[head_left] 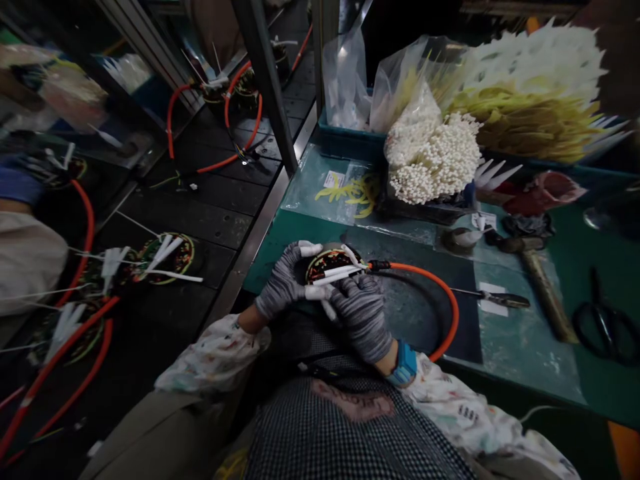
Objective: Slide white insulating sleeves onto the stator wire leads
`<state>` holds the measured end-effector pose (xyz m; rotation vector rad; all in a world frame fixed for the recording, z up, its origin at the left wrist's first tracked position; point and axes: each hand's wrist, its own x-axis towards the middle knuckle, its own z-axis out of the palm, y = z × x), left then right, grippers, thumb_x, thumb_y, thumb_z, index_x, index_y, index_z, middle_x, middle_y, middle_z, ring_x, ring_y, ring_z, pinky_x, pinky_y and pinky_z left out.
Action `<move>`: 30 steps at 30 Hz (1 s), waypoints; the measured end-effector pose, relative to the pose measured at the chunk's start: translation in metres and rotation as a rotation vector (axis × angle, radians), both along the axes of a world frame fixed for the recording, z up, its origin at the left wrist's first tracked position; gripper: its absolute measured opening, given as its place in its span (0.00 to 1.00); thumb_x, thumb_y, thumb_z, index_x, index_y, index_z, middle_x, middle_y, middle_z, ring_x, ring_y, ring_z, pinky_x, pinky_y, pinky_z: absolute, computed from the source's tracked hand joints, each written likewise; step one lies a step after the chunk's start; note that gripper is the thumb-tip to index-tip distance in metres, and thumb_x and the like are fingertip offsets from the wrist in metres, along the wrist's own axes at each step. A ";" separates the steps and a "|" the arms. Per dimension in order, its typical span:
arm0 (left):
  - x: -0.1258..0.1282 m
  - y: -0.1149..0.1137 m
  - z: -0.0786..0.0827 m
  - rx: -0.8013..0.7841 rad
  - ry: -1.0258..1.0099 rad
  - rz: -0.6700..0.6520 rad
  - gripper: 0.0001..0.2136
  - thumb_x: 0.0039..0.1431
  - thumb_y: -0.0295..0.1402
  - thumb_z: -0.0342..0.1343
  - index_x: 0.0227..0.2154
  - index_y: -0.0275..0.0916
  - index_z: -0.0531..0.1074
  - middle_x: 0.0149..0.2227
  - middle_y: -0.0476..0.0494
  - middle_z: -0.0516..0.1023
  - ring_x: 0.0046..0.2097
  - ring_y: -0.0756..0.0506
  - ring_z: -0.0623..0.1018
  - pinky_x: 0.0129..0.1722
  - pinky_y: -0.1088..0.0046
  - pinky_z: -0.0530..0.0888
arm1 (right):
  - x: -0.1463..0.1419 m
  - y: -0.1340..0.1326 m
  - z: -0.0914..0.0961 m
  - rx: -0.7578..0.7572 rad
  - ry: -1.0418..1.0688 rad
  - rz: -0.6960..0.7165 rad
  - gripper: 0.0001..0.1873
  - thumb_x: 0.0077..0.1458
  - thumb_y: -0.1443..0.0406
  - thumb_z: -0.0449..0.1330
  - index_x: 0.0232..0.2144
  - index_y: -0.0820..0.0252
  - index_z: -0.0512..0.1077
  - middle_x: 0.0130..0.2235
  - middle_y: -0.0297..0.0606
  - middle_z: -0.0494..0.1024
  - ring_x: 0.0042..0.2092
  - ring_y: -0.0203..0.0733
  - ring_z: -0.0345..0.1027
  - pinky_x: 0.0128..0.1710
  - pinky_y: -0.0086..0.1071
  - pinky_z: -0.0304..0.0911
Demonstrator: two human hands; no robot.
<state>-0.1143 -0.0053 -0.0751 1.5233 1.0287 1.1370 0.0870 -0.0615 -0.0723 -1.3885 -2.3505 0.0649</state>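
Note:
A round motor stator (327, 259) with dark red windings and a pale rim stands at the near edge of the green table. White insulating sleeves (340, 272) lie across its top, and an orange cable (447, 293) runs from them to the right and curves back. Round the stator's left side is my left hand (286, 280), in a grey glove with white fingertips, its thumb at the front. My gloved right hand (364, 313) has its fingers curled against the stator's near right edge, just below the sleeves. Its fingertips are partly hidden.
Right of the stator lie a screwdriver (500, 299), a hammer (543, 280) and black scissors (603, 320). Behind are a bundle of white-tipped sticks (433, 160), a bag of yellow sleeves (355, 193) and a blue tray (350, 141). More cabled stators (170, 257) stand on the dark slatted surface at left, near another person's sleeve (30, 250).

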 end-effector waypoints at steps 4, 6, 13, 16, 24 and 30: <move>-0.008 -0.007 -0.012 0.126 0.129 -0.104 0.41 0.51 0.41 0.77 0.67 0.43 0.68 0.66 0.34 0.68 0.70 0.31 0.68 0.72 0.44 0.66 | -0.001 0.001 -0.001 0.044 -0.030 0.030 0.14 0.67 0.61 0.65 0.52 0.57 0.83 0.49 0.48 0.86 0.49 0.56 0.76 0.51 0.49 0.72; -0.008 -0.009 -0.017 0.148 0.157 -0.094 0.39 0.56 0.41 0.73 0.69 0.45 0.66 0.66 0.35 0.68 0.70 0.32 0.68 0.72 0.44 0.64 | 0.004 0.000 -0.003 0.090 0.010 0.065 0.13 0.69 0.63 0.63 0.51 0.58 0.83 0.48 0.47 0.86 0.47 0.53 0.75 0.51 0.48 0.72; 0.004 -0.016 -0.018 0.233 0.187 -0.058 0.38 0.60 0.41 0.70 0.71 0.48 0.62 0.66 0.36 0.66 0.69 0.32 0.67 0.71 0.44 0.65 | 0.044 0.000 -0.005 0.293 0.209 0.025 0.13 0.63 0.65 0.69 0.50 0.47 0.81 0.64 0.43 0.73 0.67 0.58 0.62 0.68 0.56 0.61; 0.014 -0.021 -0.013 0.320 0.261 -0.066 0.39 0.63 0.38 0.66 0.73 0.48 0.57 0.66 0.35 0.63 0.70 0.33 0.66 0.71 0.45 0.67 | 0.053 0.010 -0.009 0.222 0.236 0.034 0.08 0.63 0.63 0.69 0.45 0.52 0.81 0.74 0.44 0.59 0.73 0.64 0.52 0.72 0.63 0.54; 0.021 -0.023 -0.011 0.360 0.248 -0.148 0.39 0.68 0.37 0.62 0.77 0.55 0.49 0.70 0.38 0.60 0.73 0.32 0.62 0.74 0.46 0.63 | 0.072 0.024 -0.005 -0.102 0.273 0.246 0.14 0.64 0.59 0.65 0.50 0.50 0.84 0.79 0.34 0.49 0.77 0.65 0.44 0.75 0.64 0.50; 0.019 -0.021 -0.012 0.416 0.304 -0.164 0.40 0.69 0.39 0.60 0.77 0.52 0.46 0.69 0.35 0.59 0.72 0.32 0.63 0.72 0.44 0.65 | 0.072 0.017 -0.005 -0.119 0.287 0.199 0.14 0.65 0.60 0.64 0.51 0.49 0.84 0.78 0.34 0.52 0.76 0.64 0.48 0.75 0.65 0.52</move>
